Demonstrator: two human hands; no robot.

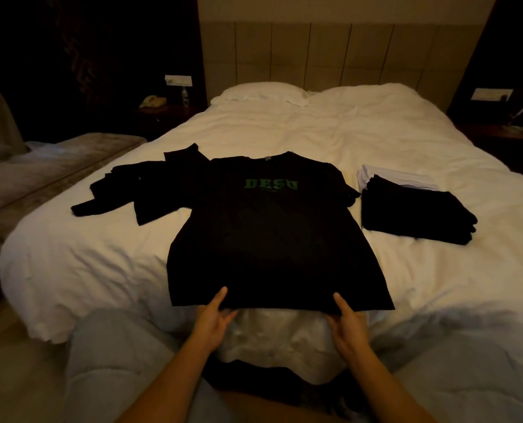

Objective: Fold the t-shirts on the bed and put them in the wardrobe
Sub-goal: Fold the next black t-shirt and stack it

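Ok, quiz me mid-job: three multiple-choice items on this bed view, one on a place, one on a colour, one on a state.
1. Where does the folded stack lie relative to the spread t-shirt?
A. to its right
B. to its left
C. on top of it

2. What colour is the lettering on the spread t-shirt?
A. white
B. green
C. red

3. What are the hands doing?
A. hanging idle
B. lifting a pillow
C. gripping the shirt's bottom hem

Answers:
1 A: the folded stack sits on the bed to the right of the spread t-shirt, while the unfolded pile lies left.
2 B: the lettering on the chest is green.
3 C: the left hand and right hand each pinch the hem, thumbs on top.
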